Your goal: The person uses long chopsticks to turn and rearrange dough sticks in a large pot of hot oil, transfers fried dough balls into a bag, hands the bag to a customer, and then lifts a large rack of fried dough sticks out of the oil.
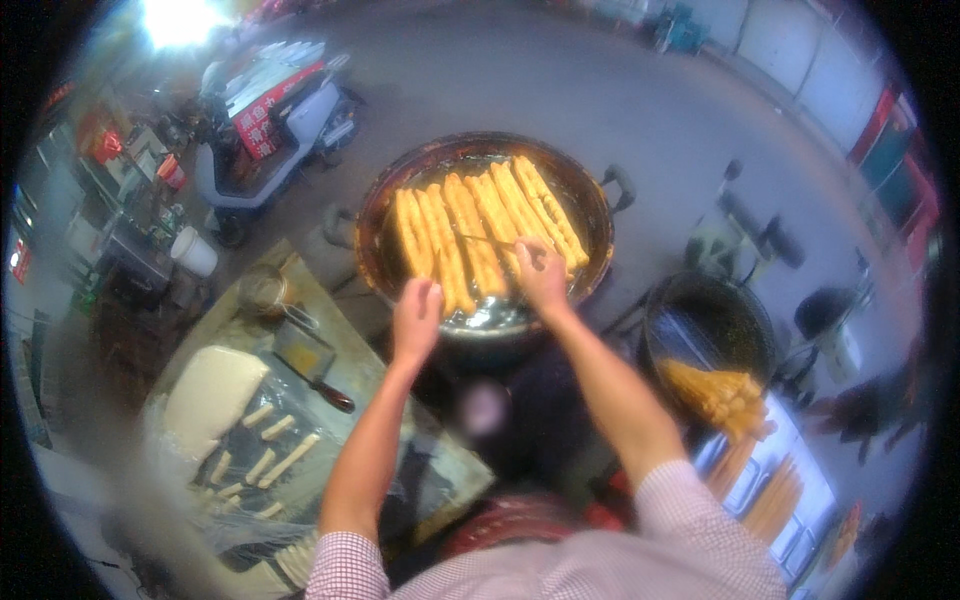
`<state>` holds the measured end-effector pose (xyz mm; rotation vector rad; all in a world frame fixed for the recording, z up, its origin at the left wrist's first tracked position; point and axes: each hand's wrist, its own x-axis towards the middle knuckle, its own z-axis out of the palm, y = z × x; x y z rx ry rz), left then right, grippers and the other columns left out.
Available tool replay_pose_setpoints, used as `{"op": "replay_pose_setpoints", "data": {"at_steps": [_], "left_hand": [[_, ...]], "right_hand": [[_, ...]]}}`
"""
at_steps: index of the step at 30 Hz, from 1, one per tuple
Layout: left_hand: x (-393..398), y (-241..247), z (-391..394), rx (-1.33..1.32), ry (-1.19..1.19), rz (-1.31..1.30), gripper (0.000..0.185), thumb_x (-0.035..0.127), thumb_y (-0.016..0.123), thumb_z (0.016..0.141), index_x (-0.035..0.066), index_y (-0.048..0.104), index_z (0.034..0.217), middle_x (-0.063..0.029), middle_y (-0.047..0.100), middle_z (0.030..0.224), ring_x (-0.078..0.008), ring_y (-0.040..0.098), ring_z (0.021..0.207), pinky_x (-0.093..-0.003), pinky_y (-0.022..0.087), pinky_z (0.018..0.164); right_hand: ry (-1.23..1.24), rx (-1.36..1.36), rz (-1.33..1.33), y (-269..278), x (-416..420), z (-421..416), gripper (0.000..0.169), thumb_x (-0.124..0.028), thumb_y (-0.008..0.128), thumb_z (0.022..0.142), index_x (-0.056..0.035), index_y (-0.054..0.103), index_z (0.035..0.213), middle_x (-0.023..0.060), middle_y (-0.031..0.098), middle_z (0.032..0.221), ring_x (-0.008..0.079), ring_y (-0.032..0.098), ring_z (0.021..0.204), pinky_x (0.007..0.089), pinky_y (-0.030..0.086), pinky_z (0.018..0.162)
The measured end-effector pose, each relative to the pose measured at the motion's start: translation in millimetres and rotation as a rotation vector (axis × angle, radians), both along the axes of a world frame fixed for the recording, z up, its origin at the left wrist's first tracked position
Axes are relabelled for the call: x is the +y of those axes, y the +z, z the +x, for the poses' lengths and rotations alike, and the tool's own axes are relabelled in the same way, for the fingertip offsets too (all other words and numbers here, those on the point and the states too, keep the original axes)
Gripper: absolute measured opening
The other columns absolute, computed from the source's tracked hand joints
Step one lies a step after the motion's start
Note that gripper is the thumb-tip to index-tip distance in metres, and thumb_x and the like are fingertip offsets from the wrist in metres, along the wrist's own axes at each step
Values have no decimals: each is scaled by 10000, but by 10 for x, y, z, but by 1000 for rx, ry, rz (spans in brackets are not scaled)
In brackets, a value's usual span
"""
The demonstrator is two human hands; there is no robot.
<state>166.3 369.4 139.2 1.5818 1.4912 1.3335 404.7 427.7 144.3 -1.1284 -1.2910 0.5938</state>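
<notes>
A round, dark-rimmed frying pan [373, 217] of oil stands in front of me. Several long golden fried dough sticks [466, 225] float side by side in it. My right hand [541, 276] is over the near right part of the pan, fingers closed on a thin cooking stick [487, 239] that reaches left across the dough. Above the near left rim, my left hand [418, 311] is closed, and a thin dark sliver, seemingly a second stick, shows at its fingertips against the dough; most of it is hidden.
On the left worktable [442, 487] are a raw dough slab [214, 397], several cut dough strips [291, 460], a dough scraper with a wooden handle [311, 367] and a wire strainer [262, 289]. At right, fried dough sticks [720, 397] lean in a dark basin [705, 319]. A scooter [277, 150] is parked beyond.
</notes>
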Motion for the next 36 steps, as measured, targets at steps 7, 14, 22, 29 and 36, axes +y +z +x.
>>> {"op": "replay_pose_setpoints", "data": {"at_steps": [7,14,22,29,36], "left_hand": [[31,-60,1,43,68,22,273,250,624,1091,-6,637,1188,-97,735,1046,-143,672,952,-329,539,858],[136,-124,29,58,65,8,258,243,627,1084,-8,657,1137,-97,747,993,-142,690,910,-321,547,821],[404,-374,-67,-43,-3,-64,249,267,618,1086,26,657,1036,-35,712,891,-102,636,732,-289,526,673],[160,-161,-210,-73,172,128,237,246,614,1095,20,672,1135,-54,744,969,-118,654,784,-298,536,695],[301,-402,-452,1,215,21,234,250,641,1078,20,663,1110,-42,731,925,-105,622,707,-298,510,658]], "right_hand": [[170,-583,262,-17,-91,-106,132,-48,684,965,-64,647,1090,188,664,1003,444,674,907,489,559,763],[326,-574,197,131,-224,-15,116,-11,683,953,-60,657,1054,159,662,941,402,666,879,478,549,773],[167,-346,305,286,-531,-142,140,-19,699,987,13,719,1122,191,724,1036,342,721,952,400,562,843],[169,-179,240,173,-552,-506,162,-6,698,980,17,743,1134,185,746,1064,328,730,987,381,569,877],[127,-29,-44,35,-499,-723,153,-35,690,988,2,756,1122,168,743,1052,315,731,971,364,573,858]]}}
